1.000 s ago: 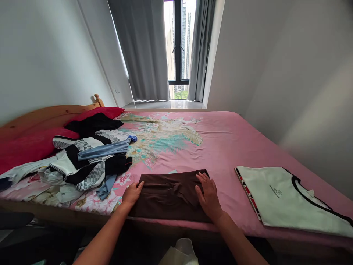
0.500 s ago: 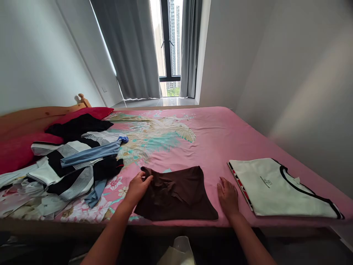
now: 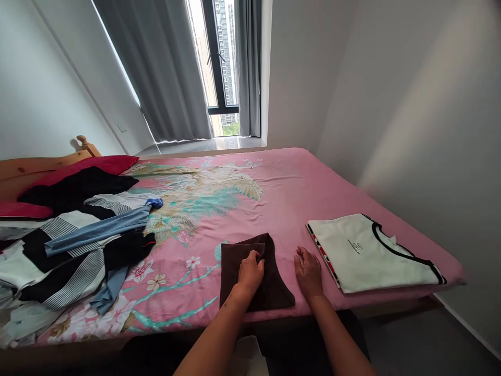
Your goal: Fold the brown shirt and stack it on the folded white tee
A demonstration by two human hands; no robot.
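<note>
A dark brown garment (image 3: 233, 269) lies on the pink bed sheet (image 3: 289, 198) near the bed's front edge, its left part folded over toward the right. Its exact kind is not clear. My left hand (image 3: 250, 272) is closed in a pinch on the folded-over edge, near the middle of the cloth. To the right of the garment, my right hand (image 3: 308, 269) rests on the sheet with loosely curled fingers and holds nothing. Beyond it sits a folded white T-shirt (image 3: 360, 263) with black neck trim, on top of a red, black and white patterned layer.
On the left is a heap of loose clothes (image 3: 86, 235), black, white, striped and blue. Red pillows (image 3: 117, 164) lie by the wooden headboard (image 3: 11, 172). Grey curtains (image 3: 156, 68) hang at the window, and a wall (image 3: 410, 104) runs along the right.
My left hand has carried the brown garment's left edge rightward, folding it over, so the garment is narrower. My right hand stays beside it. The view has shifted to the right.
</note>
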